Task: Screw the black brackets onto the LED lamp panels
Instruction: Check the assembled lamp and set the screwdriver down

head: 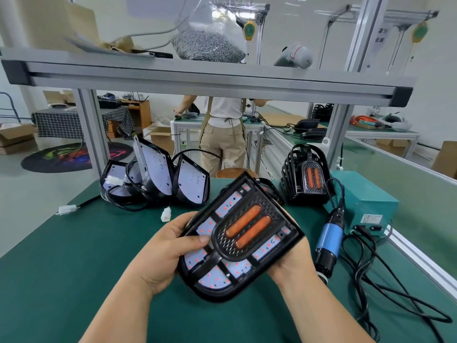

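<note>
Below a bag (218,19) of screws (207,47), left grip (168,253) and right grip (293,264) clasp one LED panel (242,233).

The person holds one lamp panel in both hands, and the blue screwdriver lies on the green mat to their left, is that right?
Not quite. The head view shows the blue screwdriver on the green mat to their right, beside the teal box. The left hand and right hand do hold the lamp panel.

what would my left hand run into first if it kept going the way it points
The black-framed LED lamp panel with orange strips: the left hand grips its left edge, thumb across its face, so contact is immediate.
</note>
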Motion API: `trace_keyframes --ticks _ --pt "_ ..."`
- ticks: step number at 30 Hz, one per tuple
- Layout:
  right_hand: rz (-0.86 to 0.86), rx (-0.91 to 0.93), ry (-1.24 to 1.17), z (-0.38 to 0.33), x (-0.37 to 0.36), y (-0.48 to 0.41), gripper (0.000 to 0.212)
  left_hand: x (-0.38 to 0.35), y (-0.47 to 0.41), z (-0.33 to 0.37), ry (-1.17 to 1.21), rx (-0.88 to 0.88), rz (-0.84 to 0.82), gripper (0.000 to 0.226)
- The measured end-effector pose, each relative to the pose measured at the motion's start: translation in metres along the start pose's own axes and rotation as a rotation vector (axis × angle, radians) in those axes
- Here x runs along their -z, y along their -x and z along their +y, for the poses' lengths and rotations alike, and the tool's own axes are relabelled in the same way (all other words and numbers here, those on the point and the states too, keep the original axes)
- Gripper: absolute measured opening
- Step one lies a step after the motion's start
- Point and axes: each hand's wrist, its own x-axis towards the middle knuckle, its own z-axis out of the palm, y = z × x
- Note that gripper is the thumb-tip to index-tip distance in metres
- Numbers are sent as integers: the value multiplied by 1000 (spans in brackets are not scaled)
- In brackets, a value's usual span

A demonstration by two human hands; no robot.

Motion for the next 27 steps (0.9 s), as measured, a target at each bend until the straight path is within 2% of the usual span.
trace_keyframes --ticks 4,7,8,14,18,25,27 --pt "-25 7 77 -4 -3 2 32 -1 2 1 -1 9 -1 38" --pt "-17 -20 112 -6 -1 0 15 2 1 3 1 15 9 38" --pt "-12 -25 113 -7 0 0 15 4 1 3 -3 15 10 40" --pt "-100 -11 155 -10 4 0 40 6 1 1 -23 20 12 39" --pt "-156 61 227 -11 5 0 34 10 1 0 -39 24 6 43" --pt "28 191 365 -9 8 -2 23 11 -1 1 -150 -64 25 33" --pt "55 209 353 -8 6 -1 14 12 -3 0 -213 -111 55 31"
